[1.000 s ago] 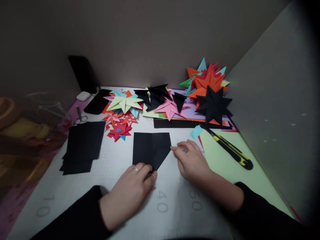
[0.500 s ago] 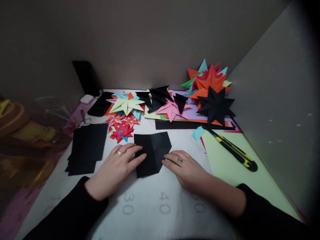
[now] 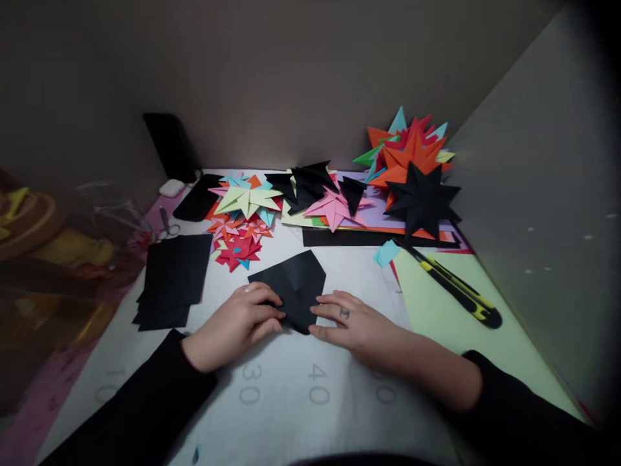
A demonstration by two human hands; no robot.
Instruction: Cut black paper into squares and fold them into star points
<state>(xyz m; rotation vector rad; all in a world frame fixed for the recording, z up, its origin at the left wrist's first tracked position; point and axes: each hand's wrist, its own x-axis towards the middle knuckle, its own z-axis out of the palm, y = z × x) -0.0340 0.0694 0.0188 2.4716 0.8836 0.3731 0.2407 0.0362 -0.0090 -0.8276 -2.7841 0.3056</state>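
Observation:
A sheet of black paper [image 3: 295, 281] lies in front of me, its right-hand corners folded in and a crease running through its middle. My left hand [image 3: 247, 320] is closed on its lower left part, with fingers and thumb bent over the edge; the corner beneath them is hidden. At the lower right edge, my right hand [image 3: 347, 320] rests with fingers stretched out, their tips touching the paper. A stack of black paper squares [image 3: 177, 272] is left of my left hand.
Behind are folded paper stars, among them a yellow one [image 3: 247, 199], a pink one [image 3: 334, 207] and a black one [image 3: 424, 199]. A box cutter [image 3: 458, 291] lies on pale green paper [image 3: 422, 317] at the right. Small scissors [image 3: 168, 223] and a phone [image 3: 198, 197] sit back left.
The black paper has turned and its lower left corner has been drawn in under my left hand. That hand has shifted slightly right; my right hand has moved little.

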